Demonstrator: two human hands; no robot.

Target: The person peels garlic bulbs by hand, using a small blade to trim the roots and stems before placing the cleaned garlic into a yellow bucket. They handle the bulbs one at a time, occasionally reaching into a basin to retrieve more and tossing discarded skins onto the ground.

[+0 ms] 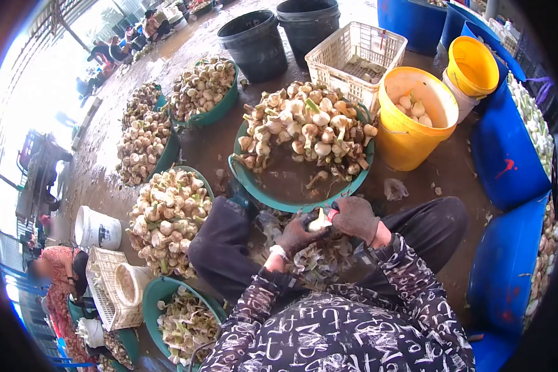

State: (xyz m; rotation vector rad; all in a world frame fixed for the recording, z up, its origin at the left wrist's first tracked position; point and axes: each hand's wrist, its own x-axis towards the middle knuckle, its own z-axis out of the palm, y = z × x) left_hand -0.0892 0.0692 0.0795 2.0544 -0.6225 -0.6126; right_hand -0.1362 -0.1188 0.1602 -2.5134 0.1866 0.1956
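Note:
Between my gloved hands, above my lap, is a whitish garlic bulb (318,222). My left hand (299,234) is closed round its lower left side. My right hand (354,218), in a brown glove, grips a small red-handled tool (332,214) against the bulb's right side; its blade cannot be made out. Just beyond my hands stands a wide green basin (273,199) with a heap of garlic bulbs (310,127). Loose peelings (322,259) lie between my legs.
A yellow bucket (403,146) with peeled bulbs and a cream crate (344,77) stand beyond the basin. Black buckets (254,53) are behind. Garlic-filled basins (167,217) line the left; blue containers (499,266) stand right. A person (65,273) sits at far left.

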